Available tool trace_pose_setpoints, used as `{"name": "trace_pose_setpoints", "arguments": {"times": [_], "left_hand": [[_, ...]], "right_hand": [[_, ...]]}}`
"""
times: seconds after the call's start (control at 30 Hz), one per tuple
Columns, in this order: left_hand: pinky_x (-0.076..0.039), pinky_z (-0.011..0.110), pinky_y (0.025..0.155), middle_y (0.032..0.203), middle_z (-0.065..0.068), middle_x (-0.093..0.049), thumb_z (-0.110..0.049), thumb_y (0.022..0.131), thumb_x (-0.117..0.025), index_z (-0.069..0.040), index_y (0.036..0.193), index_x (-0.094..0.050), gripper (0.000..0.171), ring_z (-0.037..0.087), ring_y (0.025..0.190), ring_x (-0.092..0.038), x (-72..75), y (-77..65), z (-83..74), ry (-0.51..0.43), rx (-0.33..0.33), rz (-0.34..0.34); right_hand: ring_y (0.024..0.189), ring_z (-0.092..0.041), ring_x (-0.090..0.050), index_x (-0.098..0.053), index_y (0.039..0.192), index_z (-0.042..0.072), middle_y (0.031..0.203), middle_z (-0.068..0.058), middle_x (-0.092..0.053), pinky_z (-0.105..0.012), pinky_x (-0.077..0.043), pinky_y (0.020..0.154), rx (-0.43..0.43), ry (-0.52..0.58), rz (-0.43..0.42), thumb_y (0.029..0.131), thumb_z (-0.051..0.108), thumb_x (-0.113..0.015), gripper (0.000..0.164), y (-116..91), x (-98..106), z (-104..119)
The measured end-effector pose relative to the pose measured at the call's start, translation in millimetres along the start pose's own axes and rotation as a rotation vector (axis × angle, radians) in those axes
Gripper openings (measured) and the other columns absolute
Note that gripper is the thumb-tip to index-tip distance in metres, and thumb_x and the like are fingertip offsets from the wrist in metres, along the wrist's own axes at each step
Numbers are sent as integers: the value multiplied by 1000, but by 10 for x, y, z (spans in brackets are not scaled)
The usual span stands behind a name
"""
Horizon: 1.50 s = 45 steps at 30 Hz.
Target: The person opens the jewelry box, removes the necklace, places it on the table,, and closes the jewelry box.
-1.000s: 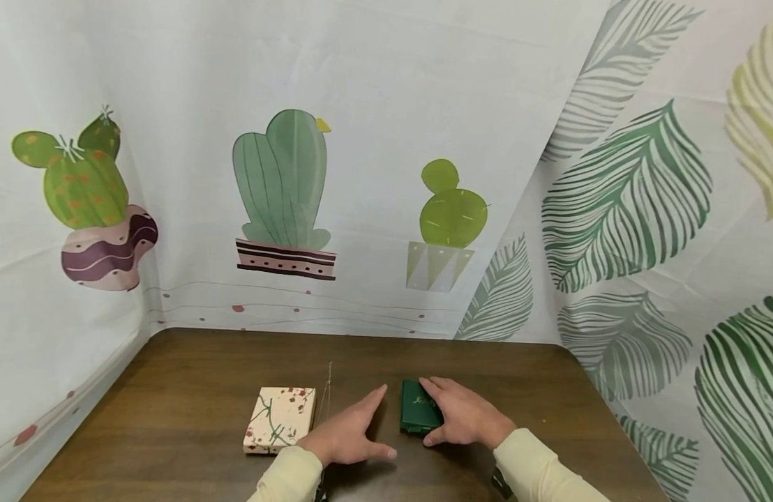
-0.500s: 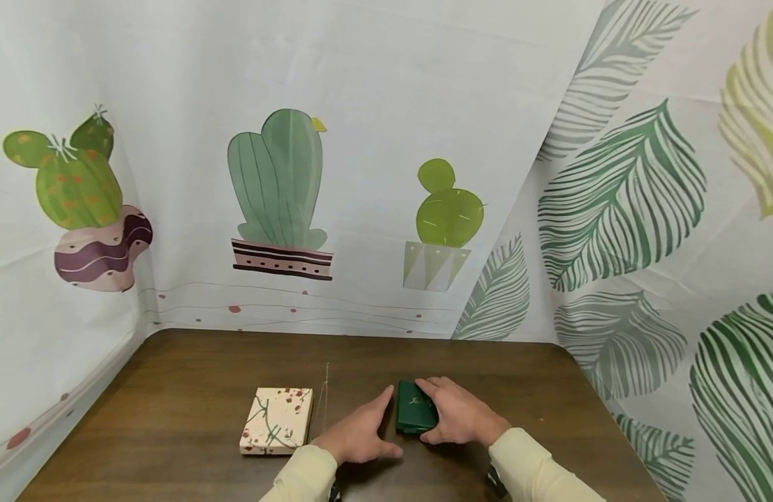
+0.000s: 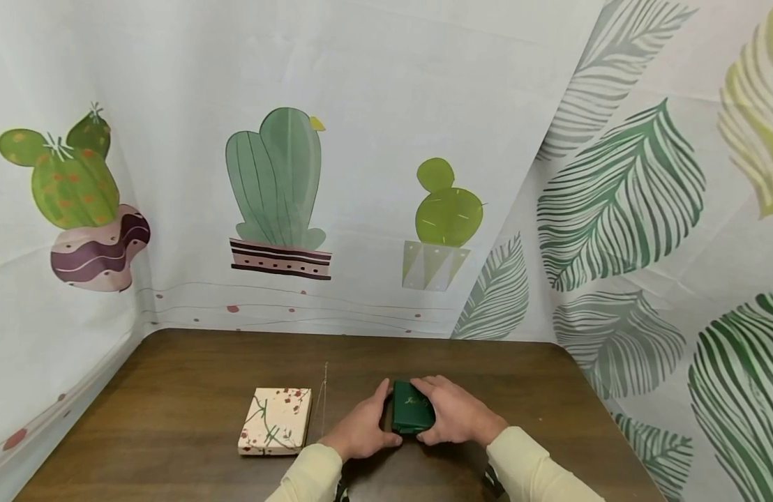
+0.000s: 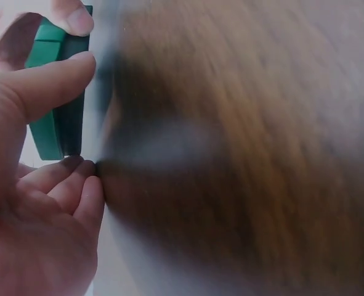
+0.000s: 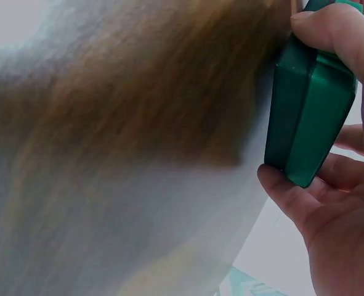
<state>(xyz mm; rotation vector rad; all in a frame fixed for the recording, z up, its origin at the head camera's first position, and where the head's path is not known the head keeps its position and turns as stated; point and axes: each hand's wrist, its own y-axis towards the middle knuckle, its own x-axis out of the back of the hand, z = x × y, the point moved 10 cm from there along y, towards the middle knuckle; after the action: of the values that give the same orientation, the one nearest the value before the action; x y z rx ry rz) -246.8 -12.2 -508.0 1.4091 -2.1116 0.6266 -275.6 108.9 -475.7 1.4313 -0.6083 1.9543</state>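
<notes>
A small dark green box [image 3: 411,408] with gold lettering on its lid stands on the table between both hands. My right hand [image 3: 458,413] grips its right side, thumb at the near edge and fingers at the far one. In the right wrist view, the thumb and fingers span the green box [image 5: 308,108]. My left hand [image 3: 363,423] is at the left side, its fingers extended and thumb by the near left corner. The left wrist view has those fingertips right by the green box [image 4: 45,132]; whether they press on it I cannot tell.
A cream box [image 3: 275,422] with a red blossom and green branch print lies left of the hands. Beside it, a thin chain or cord [image 3: 325,390] lies on the brown wooden table [image 3: 192,376]. A printed cloth [image 3: 368,139] hangs behind the table.
My left hand has moved right, from beside the cream box to the green box's left side. The green box has shifted slightly left with my right hand, which now holds it.
</notes>
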Motion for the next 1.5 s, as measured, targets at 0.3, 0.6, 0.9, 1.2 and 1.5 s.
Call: {"name": "trace_pose_setpoints", "arguments": {"times": [0.3,0.6,0.9,1.2,1.5], "left_hand": [[-42,61,114,161,27,-42,-28,82,-89,4,164,-13,117,42,144,-48,-4,-8,46,-75,-29,3],[-43,60,114,158,21,-47,-26,80,-91,1,165,-17,115,39,142,-51,72,-76,-5,-144,-66,-26],[-48,54,110,145,11,-59,-27,78,-91,-1,163,-26,110,29,129,-60,158,-131,-54,-132,-85,-41],[-48,54,109,146,10,-59,-33,79,-90,0,160,-30,107,27,129,-60,209,-185,-36,-129,-92,-40],[-49,49,107,143,6,-60,-35,80,-88,-2,160,-31,103,22,125,-60,235,-237,-53,-137,-109,-21]], "right_hand": [[129,-30,-58,-51,149,-2,144,-15,-60,-33,-56,97,50,16,19,73,32,-89,92,2,64,151],[123,-27,-62,-54,146,-3,137,-12,-65,-32,-57,96,105,-22,-8,72,33,-89,90,-18,167,287],[121,-23,-62,-54,147,-1,138,-9,-66,-28,-57,95,81,-4,23,72,38,-89,91,-13,230,319],[122,-22,-62,-54,148,0,140,-8,-66,-27,-56,95,83,34,45,75,42,-89,92,-12,234,350],[121,-20,-62,-54,148,0,141,-7,-66,-27,-56,94,77,92,70,77,47,-88,92,-20,239,362]]}}
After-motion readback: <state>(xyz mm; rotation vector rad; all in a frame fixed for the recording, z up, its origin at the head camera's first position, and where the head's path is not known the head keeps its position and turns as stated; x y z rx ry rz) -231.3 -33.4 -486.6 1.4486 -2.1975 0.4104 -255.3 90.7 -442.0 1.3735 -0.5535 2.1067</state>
